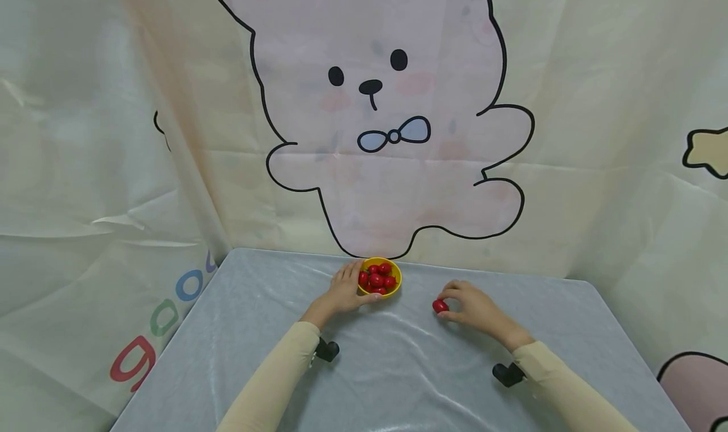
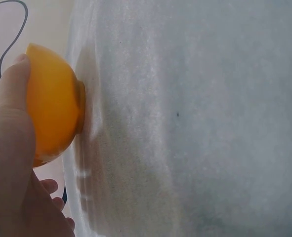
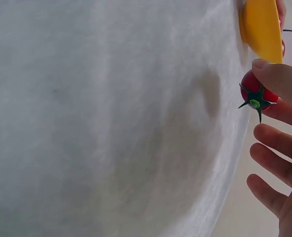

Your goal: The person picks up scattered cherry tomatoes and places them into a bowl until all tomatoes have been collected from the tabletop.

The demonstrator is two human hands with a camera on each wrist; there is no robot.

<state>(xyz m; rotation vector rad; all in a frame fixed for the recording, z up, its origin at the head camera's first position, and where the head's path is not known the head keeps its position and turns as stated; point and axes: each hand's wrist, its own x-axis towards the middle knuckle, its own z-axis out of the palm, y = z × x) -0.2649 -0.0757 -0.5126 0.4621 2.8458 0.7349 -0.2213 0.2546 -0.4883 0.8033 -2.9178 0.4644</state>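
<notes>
A yellow bowl (image 2: 53, 106) stands near the far edge of the table, holding several red cherry tomatoes (image 1: 376, 280). My left hand (image 1: 343, 291) holds it from the left, thumb on the near side and fingers round the far side. To the right of the bowl, my right hand (image 1: 473, 307) pinches a single cherry tomato (image 3: 249, 83) between thumb and index finger. Its green star-shaped calyx faces the right wrist camera, and the other fingers are spread apart. In that view the tomato hangs off the tabletop, with a shadow beside it.
A pale grey cloth covers the table (image 1: 398, 369). Behind it hangs a cream curtain (image 1: 569, 103) printed with a pink cartoon bear, with coloured letters on the left side. Each wrist carries a small black camera mount (image 1: 508, 374).
</notes>
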